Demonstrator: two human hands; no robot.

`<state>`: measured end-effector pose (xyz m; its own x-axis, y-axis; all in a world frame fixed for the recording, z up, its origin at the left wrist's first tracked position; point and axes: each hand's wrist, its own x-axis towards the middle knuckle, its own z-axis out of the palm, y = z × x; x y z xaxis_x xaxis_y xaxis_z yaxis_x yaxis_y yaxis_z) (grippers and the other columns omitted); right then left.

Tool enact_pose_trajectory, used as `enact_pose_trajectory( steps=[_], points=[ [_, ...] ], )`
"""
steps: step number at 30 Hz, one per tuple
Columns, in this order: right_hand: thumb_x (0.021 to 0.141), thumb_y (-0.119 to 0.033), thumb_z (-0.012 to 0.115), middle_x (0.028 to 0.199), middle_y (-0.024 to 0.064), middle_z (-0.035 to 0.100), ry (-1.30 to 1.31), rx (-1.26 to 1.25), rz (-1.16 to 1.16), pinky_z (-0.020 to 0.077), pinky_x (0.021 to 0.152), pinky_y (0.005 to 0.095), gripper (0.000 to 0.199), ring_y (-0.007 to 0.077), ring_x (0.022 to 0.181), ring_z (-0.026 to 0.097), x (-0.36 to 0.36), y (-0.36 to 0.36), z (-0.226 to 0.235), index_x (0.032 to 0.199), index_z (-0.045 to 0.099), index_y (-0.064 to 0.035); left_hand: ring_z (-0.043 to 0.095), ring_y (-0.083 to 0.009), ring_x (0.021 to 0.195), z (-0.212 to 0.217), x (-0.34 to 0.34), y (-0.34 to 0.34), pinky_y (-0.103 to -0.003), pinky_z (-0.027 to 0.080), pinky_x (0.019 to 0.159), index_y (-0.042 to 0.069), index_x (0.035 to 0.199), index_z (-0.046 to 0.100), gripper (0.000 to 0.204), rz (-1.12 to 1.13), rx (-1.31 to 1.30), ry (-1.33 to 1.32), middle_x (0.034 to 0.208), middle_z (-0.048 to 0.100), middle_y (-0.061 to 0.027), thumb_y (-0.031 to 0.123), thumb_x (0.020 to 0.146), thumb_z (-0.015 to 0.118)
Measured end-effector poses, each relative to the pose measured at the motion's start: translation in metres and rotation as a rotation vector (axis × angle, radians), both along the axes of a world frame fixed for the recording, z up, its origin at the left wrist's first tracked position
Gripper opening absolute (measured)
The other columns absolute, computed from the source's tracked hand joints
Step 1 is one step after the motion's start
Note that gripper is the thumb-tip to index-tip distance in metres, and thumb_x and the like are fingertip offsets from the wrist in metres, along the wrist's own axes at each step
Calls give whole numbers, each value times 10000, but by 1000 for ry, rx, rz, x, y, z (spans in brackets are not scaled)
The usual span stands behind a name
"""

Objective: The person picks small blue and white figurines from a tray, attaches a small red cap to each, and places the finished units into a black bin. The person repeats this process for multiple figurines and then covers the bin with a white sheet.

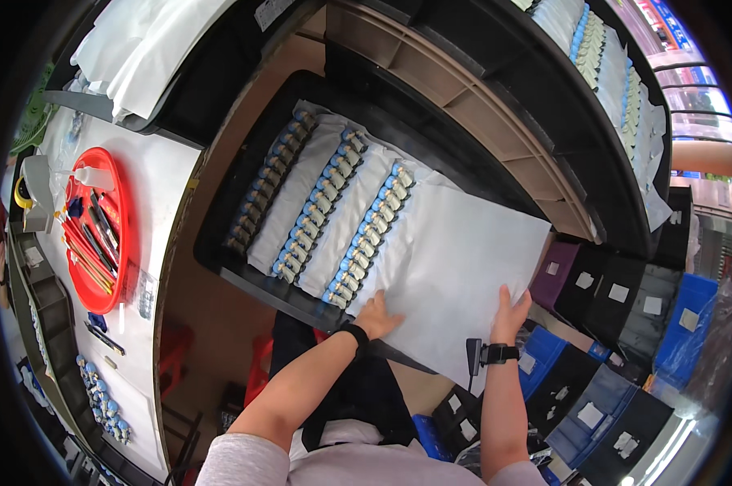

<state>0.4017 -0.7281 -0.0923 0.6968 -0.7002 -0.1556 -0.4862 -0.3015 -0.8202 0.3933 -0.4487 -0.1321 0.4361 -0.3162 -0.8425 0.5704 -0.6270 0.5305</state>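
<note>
A white paper sheet [471, 243] spreads over the right part of a black tray [220, 219] and reaches past its rim. My left hand [375, 317] rests on the sheet's near left edge, fingers and thumb apart, beside a row of small blue-and-cream figurines [370, 235]. At the right edge, my right hand [508, 320] has its thumb over the sheet; its other fingers are partly hidden. Two more rows lie to the left, a middle row of figurines [317, 206] and a shaded row of figurines [268, 182], with white paper between them.
On the left, a white table [143, 219] carries a red oval tray [110, 300] of pens and brushes, with loose figurines [102, 401] nearer me. Large black crates [495, 81] stand beyond the tray. Bins [601, 413] fill the lower right. Another person's arm [710, 158] shows far right.
</note>
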Motion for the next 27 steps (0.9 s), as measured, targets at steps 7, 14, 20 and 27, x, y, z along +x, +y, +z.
enact_pose_trajectory(
  steps=[7,14,20,27],
  points=[
    [848,-132,647,1183,116,533,-40,130,-104,409,911,317,483,201,1047,522,11,4,18,1233,409,38,486,-378,1165,-44,-31,-5,-377,380,981,-65,1338,240,762,137,-213,143,1259,455,-312,335,807,611],
    [850,-145,649,1202,118,511,-20,20,-31,406,912,316,482,201,1058,511,3,-7,0,1228,408,31,497,-388,1085,-13,-6,-21,-416,411,942,65,1304,384,606,-69,-27,-182,1178,476,-252,258,787,636],
    [750,-71,674,1292,197,412,223,-1065,148,329,1000,376,635,326,1198,403,25,39,45,1298,367,25,413,-438,1165,-25,2,-40,-437,390,972,141,1253,496,505,-305,-21,-202,1270,370,-259,260,778,617],
    [761,-66,630,1335,229,356,203,-488,1080,309,1011,481,518,399,1234,333,57,79,25,1261,496,-93,376,-434,1222,-49,-2,-67,-426,380,984,154,1304,477,519,-424,61,43,1309,368,-281,194,790,534]
  ],
)
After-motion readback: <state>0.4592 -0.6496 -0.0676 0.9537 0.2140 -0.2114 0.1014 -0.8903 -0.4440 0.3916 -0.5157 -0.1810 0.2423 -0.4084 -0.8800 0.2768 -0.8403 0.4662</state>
